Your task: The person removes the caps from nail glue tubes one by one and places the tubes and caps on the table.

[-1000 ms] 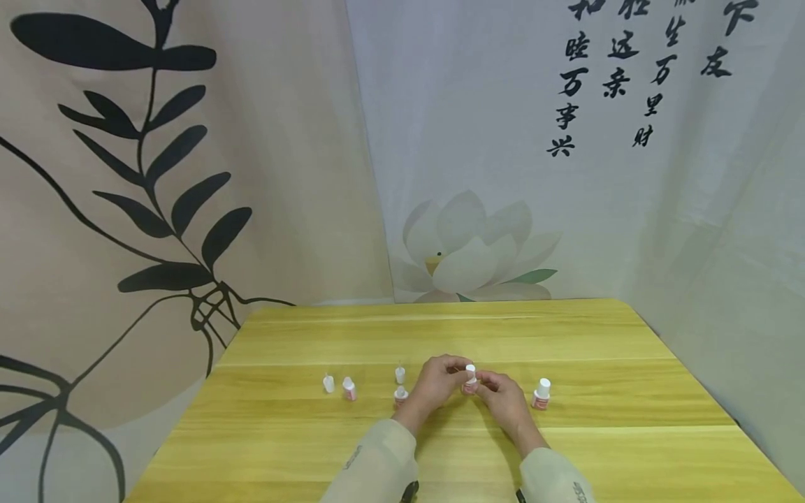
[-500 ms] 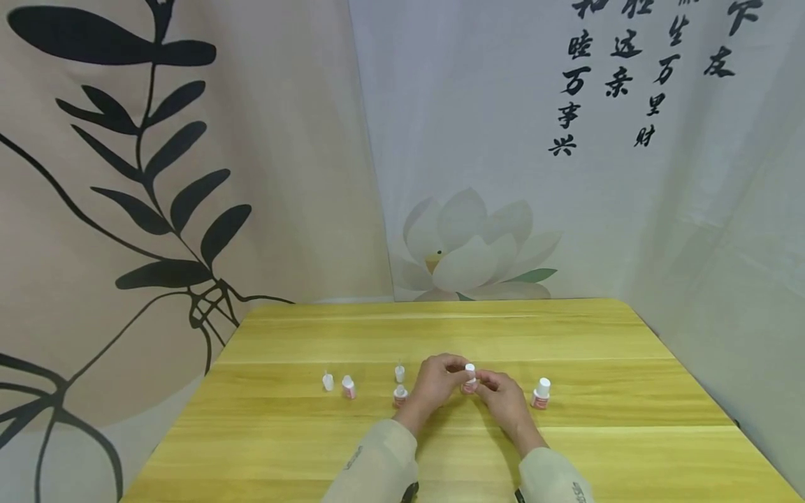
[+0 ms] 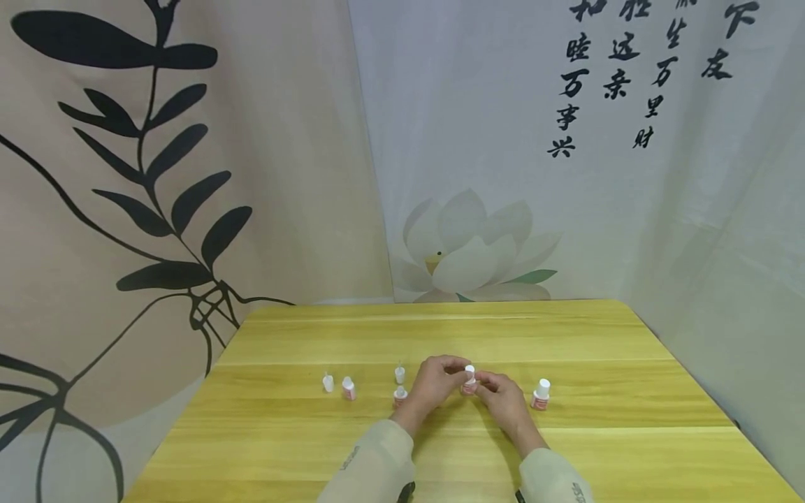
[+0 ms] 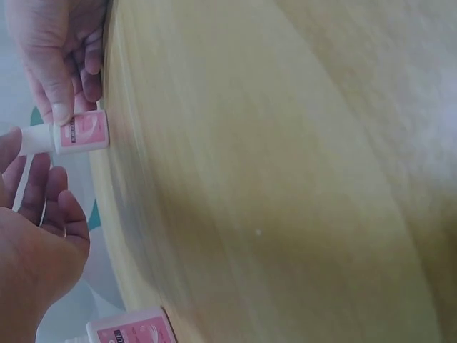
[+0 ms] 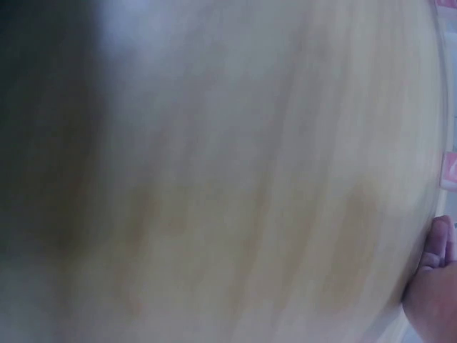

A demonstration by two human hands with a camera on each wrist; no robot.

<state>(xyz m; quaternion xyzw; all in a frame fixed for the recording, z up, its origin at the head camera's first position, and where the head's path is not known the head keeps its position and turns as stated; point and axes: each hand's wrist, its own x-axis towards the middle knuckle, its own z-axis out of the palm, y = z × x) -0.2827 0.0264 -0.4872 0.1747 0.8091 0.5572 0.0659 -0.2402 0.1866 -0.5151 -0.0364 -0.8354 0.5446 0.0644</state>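
Bottle point(image 3: 468, 387) in hand: upright at the table point(image 3: 641, 363), its base touching or nearly so, it is held between a person's two sets of fingers, white cap point(image 4: 37, 140) uppermost. The left hand point(image 3: 440, 381) clasps that cap between thumb and fingers, while the right hand point(image 3: 505, 405) pinches the pink-labelled body, thumb pressed to its side. Small and probably light, the bottle looks like stiff, smooth plastic, unlikely to break but apt to slip or spin under a loose pinch; the cap's side and the labelled body seem the best places to take hold, squeezing gently in case the walls give. Just left of the left fingers, partly behind the wrist, stands a second bottle point(image 3: 399, 397), apparently uncapped, with a loose cap point(image 3: 400, 376) beyond it. Farther left, a third bottle point(image 3: 349, 388) has another loose cap point(image 3: 328, 383) beside it. Right of the right fingers, well apart, stands a capped fourth bottle point(image 3: 541, 395). Nearest obstacle, by the look of it, is the second bottle, which a sideways sweep of the left wrist could knock over.
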